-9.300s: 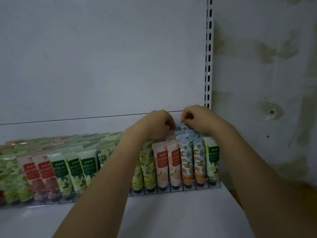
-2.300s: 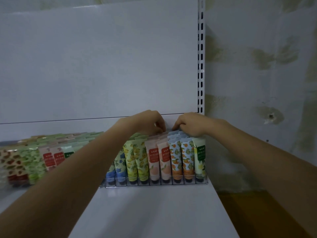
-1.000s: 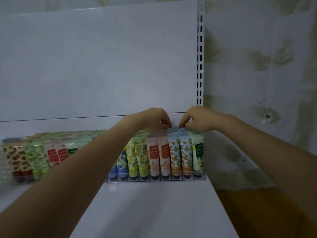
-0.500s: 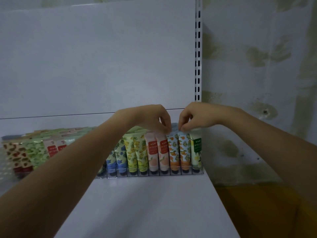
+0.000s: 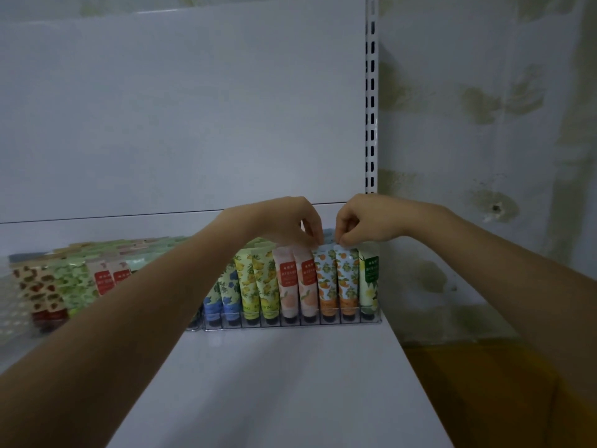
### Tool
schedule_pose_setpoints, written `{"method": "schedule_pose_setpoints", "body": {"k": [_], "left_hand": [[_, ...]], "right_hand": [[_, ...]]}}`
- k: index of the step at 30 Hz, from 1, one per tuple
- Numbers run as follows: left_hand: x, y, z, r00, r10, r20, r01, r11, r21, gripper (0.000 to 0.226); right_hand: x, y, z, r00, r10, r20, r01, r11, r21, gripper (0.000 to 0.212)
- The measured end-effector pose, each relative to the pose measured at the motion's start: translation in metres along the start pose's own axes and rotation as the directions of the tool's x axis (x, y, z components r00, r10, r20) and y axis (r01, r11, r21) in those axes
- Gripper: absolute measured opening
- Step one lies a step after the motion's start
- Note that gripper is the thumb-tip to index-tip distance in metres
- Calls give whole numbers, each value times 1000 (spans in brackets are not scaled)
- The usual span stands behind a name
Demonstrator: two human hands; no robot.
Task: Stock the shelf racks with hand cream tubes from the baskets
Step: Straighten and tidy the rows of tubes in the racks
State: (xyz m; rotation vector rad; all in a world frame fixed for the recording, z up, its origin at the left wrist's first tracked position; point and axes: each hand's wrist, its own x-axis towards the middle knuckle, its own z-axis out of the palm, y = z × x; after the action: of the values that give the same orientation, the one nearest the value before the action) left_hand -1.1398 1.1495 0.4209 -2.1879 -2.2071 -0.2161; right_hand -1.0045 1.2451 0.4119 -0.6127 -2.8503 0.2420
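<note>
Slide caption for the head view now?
Left hand and right hand pinch the tops of the orange-print tubes in the clear rack at the shelf's right end.

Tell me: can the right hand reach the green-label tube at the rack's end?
Probably yes: the right hand, pinching an orange tube, is just above the green-label tube, nothing between.

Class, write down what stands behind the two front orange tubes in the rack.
Pale blue tube tops show behind the orange tubes; left hand and right hand hide the rest.

two hands, one white shelf
</note>
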Motion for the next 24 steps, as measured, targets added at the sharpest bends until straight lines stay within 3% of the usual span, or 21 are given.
{"method": "schedule_pose_setpoints", "body": {"k": [4,10,15,24], "left_hand": [[-7,-3,-8,999,-18,-37,17,1000,-9,15],[-18,-12,-17,994,-100,51,95,992,88,18],[-23,-17,-14,984,-144,102,134,987,93,17],[-23,-21,-7,990,-131,53,128,990,67,14]], "right_hand": [[0,-5,-1,996,-48,-71,49,999,9,5],[4,-27,7,982,-145,-121,149,989,20,17],[10,-38,17,991,-97,-97,98,995,3,18],[13,-40,23,992,-44,-119,44,999,-2,16]]}}
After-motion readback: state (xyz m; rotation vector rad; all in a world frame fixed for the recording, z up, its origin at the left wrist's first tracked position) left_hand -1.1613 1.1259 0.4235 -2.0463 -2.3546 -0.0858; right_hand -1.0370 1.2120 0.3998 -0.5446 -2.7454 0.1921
